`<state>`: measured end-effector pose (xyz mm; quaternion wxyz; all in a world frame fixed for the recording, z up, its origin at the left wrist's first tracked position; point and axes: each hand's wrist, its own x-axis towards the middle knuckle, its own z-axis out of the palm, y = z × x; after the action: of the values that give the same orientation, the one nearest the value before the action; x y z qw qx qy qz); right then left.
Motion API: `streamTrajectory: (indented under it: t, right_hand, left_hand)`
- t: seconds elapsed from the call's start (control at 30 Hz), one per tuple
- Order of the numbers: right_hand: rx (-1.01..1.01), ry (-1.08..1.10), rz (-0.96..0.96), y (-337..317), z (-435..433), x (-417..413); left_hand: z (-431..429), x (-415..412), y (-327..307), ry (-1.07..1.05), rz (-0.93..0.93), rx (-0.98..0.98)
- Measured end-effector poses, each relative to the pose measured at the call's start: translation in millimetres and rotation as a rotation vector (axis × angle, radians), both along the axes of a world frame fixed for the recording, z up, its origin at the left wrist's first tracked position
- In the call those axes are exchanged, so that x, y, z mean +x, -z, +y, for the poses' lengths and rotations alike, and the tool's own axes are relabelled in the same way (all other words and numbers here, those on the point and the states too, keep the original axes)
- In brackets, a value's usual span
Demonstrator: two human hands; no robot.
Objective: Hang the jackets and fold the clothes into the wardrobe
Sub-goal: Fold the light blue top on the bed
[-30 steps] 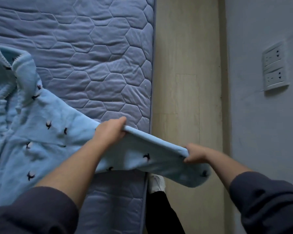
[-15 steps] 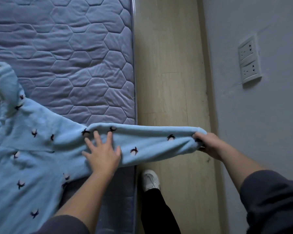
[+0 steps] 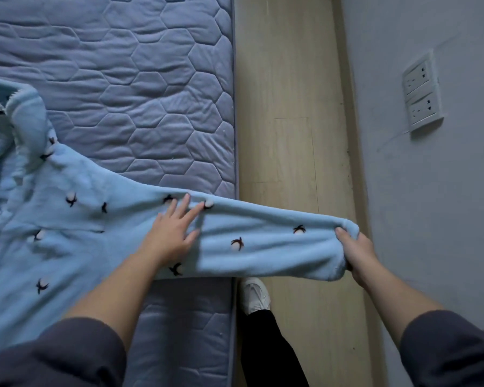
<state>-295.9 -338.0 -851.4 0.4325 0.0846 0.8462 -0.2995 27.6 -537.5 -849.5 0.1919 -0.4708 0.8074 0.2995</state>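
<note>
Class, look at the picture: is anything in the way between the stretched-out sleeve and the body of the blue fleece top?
Only the left hand, pressed flat where the sleeve meets the body. The rest of the blue fleece top in view lies bare on the mattress. The right hand grips the cuff.

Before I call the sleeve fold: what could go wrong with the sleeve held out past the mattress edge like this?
1. The right hand alone pinches the end of the sleeve, which hangs in the air past the mattress; a slip could drop it onto the floor.
2. The left hand only presses flat near the shoulder, so a hard pull might drag the blue fleece jacket toward the edge and wrinkle it.
</note>
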Motion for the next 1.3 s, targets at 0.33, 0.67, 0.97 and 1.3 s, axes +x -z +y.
streamTrajectory:
  t: [0.33,0.67,0.97,1.3]
  right_hand:
    - [-0.003,0.046,0.225,21,-19,27]
    - [0.083,0.076,0.390,22,-19,33]
    - [0.114,0.066,0.264,19,-13,30]
    - [-0.283,0.081,-0.053,-86,-36,107]
  left_hand:
    - [-72,46,22,0.019,-0.216,-0.410]
    - [-37,23,29,-0.458,-0.140,-0.401]
    - [73,-51,63,0.134,-0.087,-0.333]
    - [92,-32,-42,-0.557,0.561,0.730]
